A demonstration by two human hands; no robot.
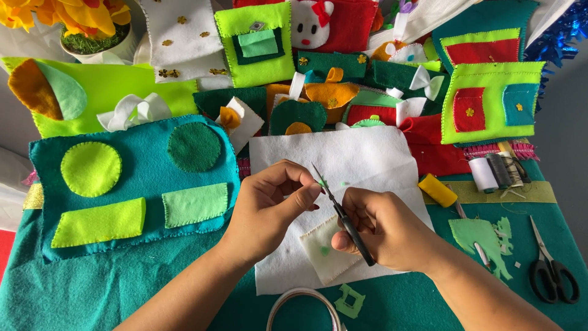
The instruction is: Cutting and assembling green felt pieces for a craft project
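Observation:
My left hand (269, 208) pinches a tiny light-green felt scrap (320, 182) between thumb and forefinger above a white felt sheet (343, 156). Small black-handled scissors (346, 220) are gripped in my right hand (383, 230), their thin blades pointing up at the scrap. Under my right hand lies a small cream felt square (327, 251) with stitched edges and a green dot. Both hands hover over the middle of the white sheet.
A teal felt panel (141, 165) with green circles and rectangles lies to the left. Thread spools (490, 171), a yellow spool (437, 190), green felt cut-outs (484, 239) and larger black scissors (551, 273) sit on the right. Many felt pieces crowd the back; a hoop (303, 303) lies at the front.

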